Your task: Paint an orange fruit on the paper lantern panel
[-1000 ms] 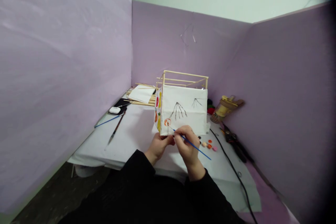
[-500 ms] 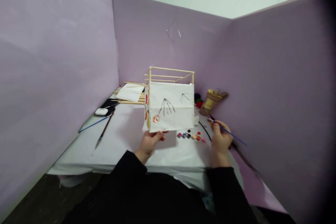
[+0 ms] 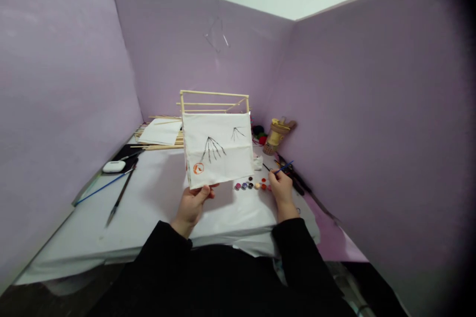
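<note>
Evidently, the right hand (image 3: 281, 189) has left the panel: one second ago its brush was at the orange ring (image 3: 198, 168), half a second ago it was out to the right, and it is now beside the row of paint pots (image 3: 244, 185). Judged from this, the painting is between strokes, with the visit to the pots probably concerning pigment.

The left hand (image 3: 191, 208) has stayed at the lower left of the white panel (image 3: 226, 171), which covers the near side of the wooden-stick frame (image 3: 213, 92). Its thumb and fingers are clamped on the bottom edge. The assembly stands in front of the wearer, seemingly raised off the white-covered table (image 3: 156, 218), its lower edge sloping upward to the right.

Right-hand fingers are closed together around the blue paintbrush (image 3: 286, 166), its shaft slanting up and rightward (the bristle end cannot be made out). The forearm reaches forward, back of the hand uppermost, partly hiding the last pot. Two black branching line drawings (image 3: 210, 146) are noted above the ring.
</note>
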### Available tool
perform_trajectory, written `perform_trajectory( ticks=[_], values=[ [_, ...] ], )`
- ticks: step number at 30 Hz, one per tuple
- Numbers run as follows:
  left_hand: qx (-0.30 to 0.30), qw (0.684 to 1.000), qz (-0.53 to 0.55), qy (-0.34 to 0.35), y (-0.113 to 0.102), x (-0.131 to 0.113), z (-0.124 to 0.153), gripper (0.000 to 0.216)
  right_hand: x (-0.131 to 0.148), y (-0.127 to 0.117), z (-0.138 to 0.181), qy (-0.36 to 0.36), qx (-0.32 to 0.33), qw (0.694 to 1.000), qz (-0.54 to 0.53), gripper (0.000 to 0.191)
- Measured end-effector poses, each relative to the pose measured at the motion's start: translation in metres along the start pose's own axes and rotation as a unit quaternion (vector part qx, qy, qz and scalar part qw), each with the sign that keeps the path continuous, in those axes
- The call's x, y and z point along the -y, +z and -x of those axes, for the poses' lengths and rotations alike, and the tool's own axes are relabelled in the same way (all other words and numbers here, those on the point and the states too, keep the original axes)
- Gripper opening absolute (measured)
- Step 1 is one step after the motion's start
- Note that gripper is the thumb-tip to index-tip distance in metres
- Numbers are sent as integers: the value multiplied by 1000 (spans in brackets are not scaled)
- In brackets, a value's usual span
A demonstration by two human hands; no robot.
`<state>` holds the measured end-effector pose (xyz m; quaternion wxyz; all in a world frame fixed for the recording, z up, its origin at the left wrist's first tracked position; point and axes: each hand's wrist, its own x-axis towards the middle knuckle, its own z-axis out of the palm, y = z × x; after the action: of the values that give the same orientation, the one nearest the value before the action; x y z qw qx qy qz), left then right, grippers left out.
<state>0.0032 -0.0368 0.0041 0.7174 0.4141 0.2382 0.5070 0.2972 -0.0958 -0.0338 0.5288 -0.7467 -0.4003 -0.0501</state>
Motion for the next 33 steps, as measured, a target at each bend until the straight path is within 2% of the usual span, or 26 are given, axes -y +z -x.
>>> perform_trajectory(
  ticks=[12, 21, 28, 33],
  values=[
    [-1, 1000, -4, 2, -1, 1, 1, 31, 2, 3, 0, 12, 27, 999, 14, 31],
    [-5, 1000, -2, 3, 0, 0, 0, 33, -2, 3, -2, 36, 8, 999, -15, 32],
    [-3, 1000, -10, 0, -1, 0, 0, 32, 5, -1, 0, 65, -33, 993, -89, 28],
    [-1, 1000, -10, -5, 1, 0, 1, 33, 28, -14, 8, 55, -64, 978, -190, 23]
  ],
)
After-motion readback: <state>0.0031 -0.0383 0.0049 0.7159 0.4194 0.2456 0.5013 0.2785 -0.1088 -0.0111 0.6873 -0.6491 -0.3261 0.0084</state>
